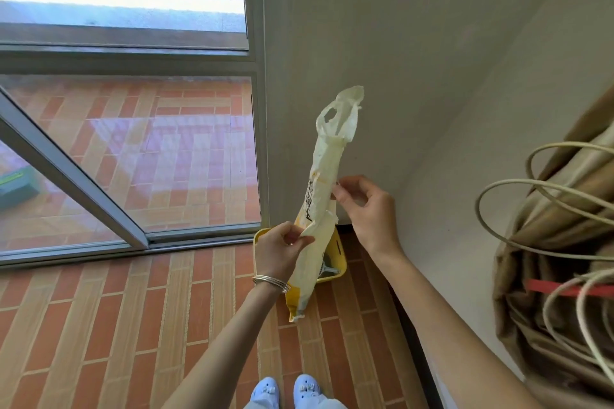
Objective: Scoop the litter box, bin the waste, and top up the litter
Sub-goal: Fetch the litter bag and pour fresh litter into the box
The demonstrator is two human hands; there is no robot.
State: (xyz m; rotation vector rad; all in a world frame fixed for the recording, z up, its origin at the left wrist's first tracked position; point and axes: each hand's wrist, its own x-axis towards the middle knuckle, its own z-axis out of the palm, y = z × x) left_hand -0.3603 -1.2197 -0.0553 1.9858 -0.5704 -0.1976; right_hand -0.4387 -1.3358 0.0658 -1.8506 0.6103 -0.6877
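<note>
Head view shows left hand and right hand each pinching the plastic bag above the yellow litter box; best spread its mouth wide before scooping.

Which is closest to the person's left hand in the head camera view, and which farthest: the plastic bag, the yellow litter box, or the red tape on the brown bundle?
1. Plastic bag: pinched in the left hand.
2. Yellow litter box: on the floor just behind the hand, by the wall.
3. Red tape: far right, on the brown bundle.
</note>
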